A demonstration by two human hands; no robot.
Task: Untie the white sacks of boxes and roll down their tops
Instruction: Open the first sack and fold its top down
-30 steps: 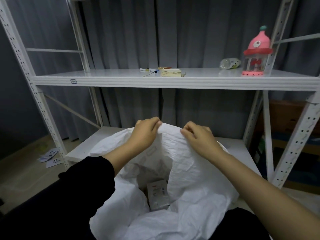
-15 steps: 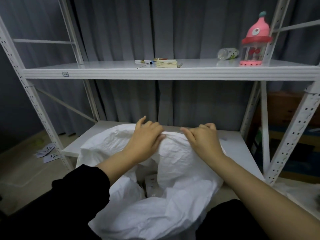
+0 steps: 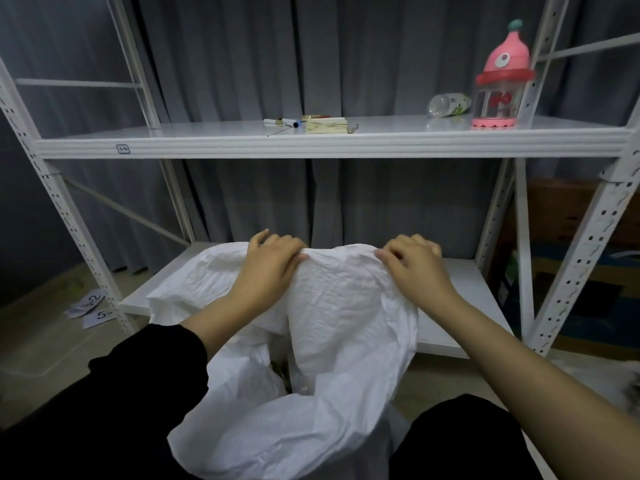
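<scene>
Sack (image 3: 339, 327), lower centre of frame, mouth already open, so untying looks done; rolling the top is the step in hand. Left hand (image 3: 268, 268) and right hand (image 3: 414, 268) are set apart, both clamped on the far rim. Boxes inside probably, too dark to confirm. Next: fold that rim outward and down, evenly.

The room is dim and cool-toned — soft, even light falls from above and in front, with no hard shadows. The white sack (image 3: 346, 306) is the brightest thing in view, its creases shaded grey. The upper shelf (image 3: 311, 142) carries a pale sheen. The curtain (image 3: 381, 64) and the black sleeve (image 3: 121, 393) sink into murk. Wide-angle bending bows the rack uprights (image 3: 595, 244) outward at the edges — the corners look soft and slightly grainy.
</scene>
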